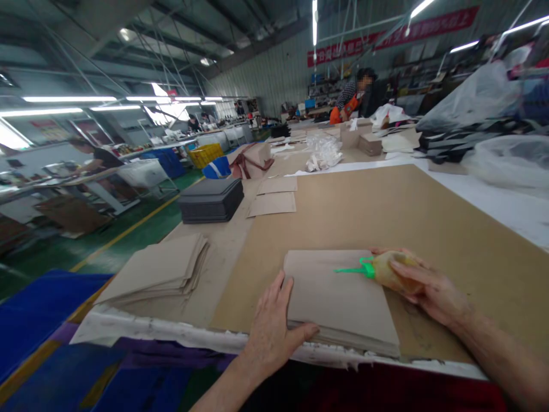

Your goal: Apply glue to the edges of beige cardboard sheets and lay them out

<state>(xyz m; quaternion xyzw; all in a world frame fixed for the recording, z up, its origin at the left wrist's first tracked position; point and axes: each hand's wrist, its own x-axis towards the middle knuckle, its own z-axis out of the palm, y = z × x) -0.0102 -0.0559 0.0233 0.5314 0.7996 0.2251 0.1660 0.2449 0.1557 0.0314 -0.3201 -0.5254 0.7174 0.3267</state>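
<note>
Your right grip (pixel 429 286) is closed around the squeeze bottle (pixel 392 272), its green nozzle (pixel 351 270) pointing left across the far half of the top sheet; whether the tip touches the sheet or hovers just above, you cannot tell from here. The stack of sheets (pixel 338 303) lies at the near edge of the worktop (pixel 364 212), right of that edge's middle. Your left grip (pixel 272 323) is relaxed and unclenched, fingers against the stack's left side, thumb by its near side.

To work cleanly, steady the stack with light pressure from those fingers, since the lower sheets look slightly uneven at the near side and could slip. Hold the nozzle at a low slant, and make any squeeze gentle and even; a sudden one would probably blot. Mind your right wrist so it doesn't drag the stack's right side. The fanned pile (pixel 154 266) at the worktop's near left corner is best left undisturbed, well apart from the nozzle.
</note>
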